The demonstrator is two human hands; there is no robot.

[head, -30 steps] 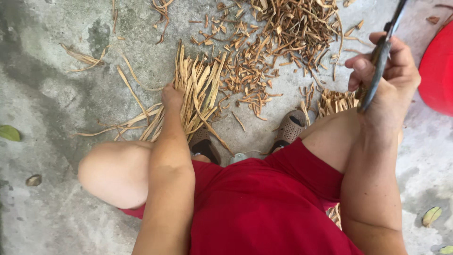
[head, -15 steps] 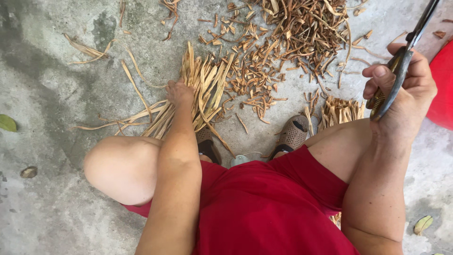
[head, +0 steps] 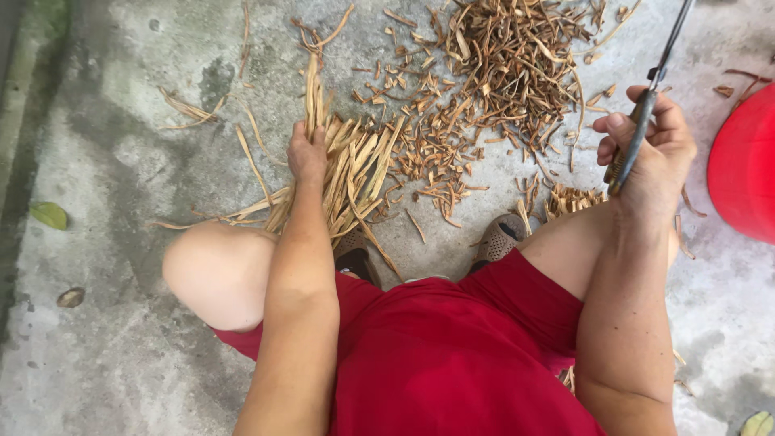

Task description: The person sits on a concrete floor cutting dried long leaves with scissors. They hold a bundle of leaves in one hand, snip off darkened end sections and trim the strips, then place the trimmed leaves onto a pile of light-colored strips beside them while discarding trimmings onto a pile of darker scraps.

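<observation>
1. The floor is rough grey concrete floor [head: 137,129] with dark wet patches.
2. A small green leaf [head: 50,215] lies on it at the left.
3. Daylight makes it bright.

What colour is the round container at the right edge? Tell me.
Red. The round container shows, partly cut off, in the head view beside the right hand.

red tub [head: 747,165] (right edge), green leaf [head: 50,215], grey shoes [head: 500,236]

dry tan strips [head: 355,165] | long, loosely bundled, fanned on concrete | shears [head: 646,105] | dark, upright (blades partly cropped)
</observation>
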